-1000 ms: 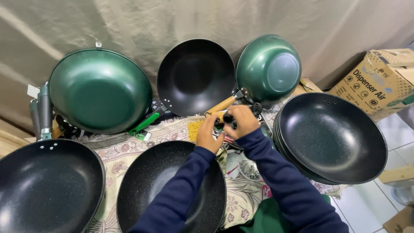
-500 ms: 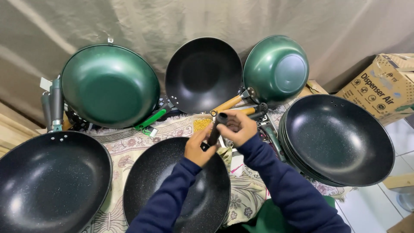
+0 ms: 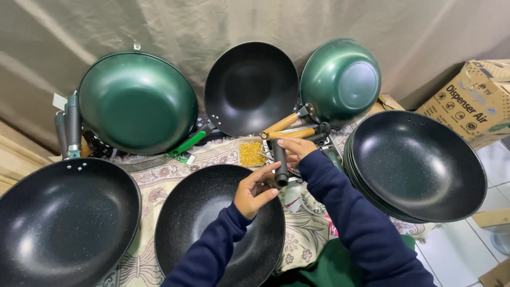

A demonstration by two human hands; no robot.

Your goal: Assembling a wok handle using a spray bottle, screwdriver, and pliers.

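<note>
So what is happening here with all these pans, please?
A person in dark blue sleeves holds a black handle upright with both hands: the right hand grips its top, and the left hand supports its lower end. It is at the rim of the black pan in front of them. More pans stand around on the patterned cloth, some green and some black, and a small tray of yellow bits lies behind the hands.

head view | from above, looking steeply down | close over the black pan (image 3: 212, 223) | single view
</note>
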